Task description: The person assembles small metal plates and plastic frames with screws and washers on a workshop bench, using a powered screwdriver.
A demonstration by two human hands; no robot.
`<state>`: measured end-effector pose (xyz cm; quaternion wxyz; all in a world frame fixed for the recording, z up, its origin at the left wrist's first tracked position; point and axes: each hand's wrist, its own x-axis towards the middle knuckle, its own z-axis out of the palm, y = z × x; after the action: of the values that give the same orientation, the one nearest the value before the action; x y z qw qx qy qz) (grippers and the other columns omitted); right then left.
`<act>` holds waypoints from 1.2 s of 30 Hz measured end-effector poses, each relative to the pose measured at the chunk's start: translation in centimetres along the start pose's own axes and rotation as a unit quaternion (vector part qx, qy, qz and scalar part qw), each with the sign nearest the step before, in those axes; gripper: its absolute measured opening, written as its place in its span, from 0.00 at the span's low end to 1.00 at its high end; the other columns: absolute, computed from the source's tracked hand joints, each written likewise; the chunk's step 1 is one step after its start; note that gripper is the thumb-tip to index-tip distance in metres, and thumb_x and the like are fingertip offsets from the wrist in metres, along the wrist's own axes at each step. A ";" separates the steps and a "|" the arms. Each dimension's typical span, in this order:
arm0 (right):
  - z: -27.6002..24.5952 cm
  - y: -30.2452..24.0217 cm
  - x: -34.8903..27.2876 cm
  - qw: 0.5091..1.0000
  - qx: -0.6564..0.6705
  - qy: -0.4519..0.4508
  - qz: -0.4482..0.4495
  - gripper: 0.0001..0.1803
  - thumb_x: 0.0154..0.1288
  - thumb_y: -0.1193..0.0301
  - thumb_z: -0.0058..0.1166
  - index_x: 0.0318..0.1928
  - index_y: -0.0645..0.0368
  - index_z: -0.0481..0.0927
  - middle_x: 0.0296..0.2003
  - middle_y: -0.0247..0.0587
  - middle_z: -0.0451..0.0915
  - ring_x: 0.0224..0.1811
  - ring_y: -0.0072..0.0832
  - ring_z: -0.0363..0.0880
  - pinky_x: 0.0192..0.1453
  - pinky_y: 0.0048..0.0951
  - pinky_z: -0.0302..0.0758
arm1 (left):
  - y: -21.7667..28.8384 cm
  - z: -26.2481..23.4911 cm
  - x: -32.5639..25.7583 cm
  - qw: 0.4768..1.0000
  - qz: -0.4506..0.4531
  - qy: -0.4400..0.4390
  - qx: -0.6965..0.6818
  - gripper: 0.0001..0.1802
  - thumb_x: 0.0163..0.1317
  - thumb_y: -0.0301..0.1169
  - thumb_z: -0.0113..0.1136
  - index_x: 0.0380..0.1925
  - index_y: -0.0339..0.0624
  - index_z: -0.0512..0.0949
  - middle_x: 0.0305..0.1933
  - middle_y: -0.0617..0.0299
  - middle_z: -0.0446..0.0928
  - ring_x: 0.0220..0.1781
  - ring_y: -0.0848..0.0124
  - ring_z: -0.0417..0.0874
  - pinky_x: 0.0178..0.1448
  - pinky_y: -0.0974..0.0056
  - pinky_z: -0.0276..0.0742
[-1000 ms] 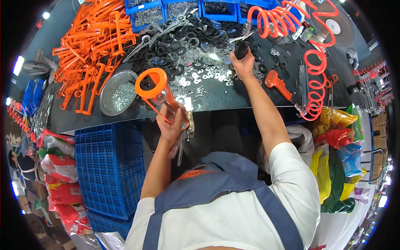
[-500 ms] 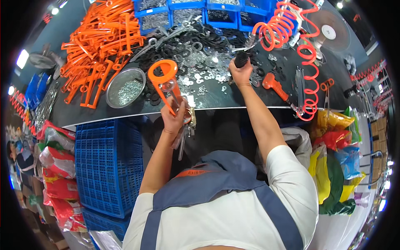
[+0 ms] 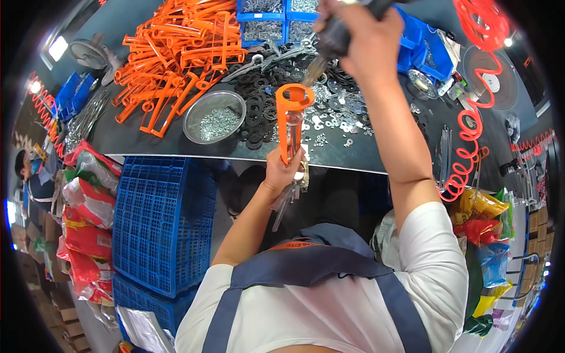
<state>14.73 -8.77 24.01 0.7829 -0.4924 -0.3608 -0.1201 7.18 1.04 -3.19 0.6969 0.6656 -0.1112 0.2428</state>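
Note:
My left hand [image 3: 283, 172] grips an orange caulking-gun frame [image 3: 291, 120] upright by its lower end, its ring end pointing up over the dark workbench [image 3: 147, 141]. My right hand [image 3: 360, 36] is raised high and holds a dark power screwdriver [image 3: 336, 34]. Its bit points down at the ring end of the frame. A metal rod and trigger parts hang below my left hand.
A pile of orange frames [image 3: 176, 53] lies at the bench's back left. A steel bowl of screws [image 3: 214, 116], black washers [image 3: 259, 106] and loose metal parts sit mid-bench. Blue bins [image 3: 265, 17] stand behind. Blue crates [image 3: 156, 217] stand left, an orange coiled hose [image 3: 477, 117] right.
My right hand has lifted from the bench with the screwdriver and brought it toward the frame's ring end. My left hand has kept hold of the frame, raised slightly.

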 end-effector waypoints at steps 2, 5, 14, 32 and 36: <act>1.3 0.8 -1.5 0.988 -0.087 -0.128 -0.010 0.04 0.58 0.79 0.50 0.35 0.65 0.72 0.27 0.40 0.75 0.26 0.25 0.76 0.33 0.29 0.75 | 0.0 -0.2 0.0 1.000 -0.021 -0.002 -0.009 0.06 0.61 0.20 0.54 0.38 0.33 0.72 0.27 0.62 0.78 0.27 0.77 0.81 0.28 0.72 0.77; 1.4 4.2 -2.6 0.983 -0.132 -0.122 -0.036 0.09 0.50 0.76 0.57 0.32 0.64 0.71 0.21 0.36 0.78 0.21 0.21 0.79 0.27 0.25 0.76 | -0.1 -0.3 0.3 0.997 0.041 -0.029 0.062 0.03 0.62 0.18 0.50 0.34 0.35 0.72 0.27 0.62 0.77 0.29 0.79 0.79 0.31 0.75 0.74; 1.2 4.0 -2.4 0.982 -0.095 -0.150 0.067 0.07 0.55 0.80 0.53 0.36 0.65 0.72 0.27 0.39 0.76 0.24 0.23 0.77 0.30 0.26 0.76 | -0.2 -0.5 0.2 0.996 0.024 -0.026 0.082 0.03 0.60 0.18 0.52 0.34 0.34 0.73 0.26 0.62 0.77 0.28 0.78 0.79 0.33 0.72 0.74; -16.8 8.0 -2.0 0.951 -0.236 0.118 0.162 0.06 0.50 0.74 0.56 0.28 0.64 0.77 0.25 0.46 0.79 0.26 0.33 0.79 0.30 0.33 0.76 | 0.3 -0.2 0.0 0.997 0.003 -0.008 0.073 0.04 0.60 0.18 0.52 0.34 0.34 0.72 0.29 0.61 0.78 0.30 0.75 0.81 0.37 0.70 0.76; -26.9 15.7 -10.7 0.720 -0.668 0.056 0.181 0.19 0.45 0.63 0.61 0.31 0.68 0.76 0.29 0.55 0.80 0.36 0.54 0.80 0.45 0.46 0.75 | -0.8 0.3 0.6 0.999 0.030 0.009 0.042 0.05 0.60 0.22 0.56 0.36 0.33 0.74 0.25 0.61 0.80 0.25 0.77 0.82 0.24 0.72 0.77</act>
<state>27.73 -26.00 -0.87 0.2767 -0.9358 -0.0465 -0.2133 8.09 0.87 -3.59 0.6620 0.6883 -0.1147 0.2735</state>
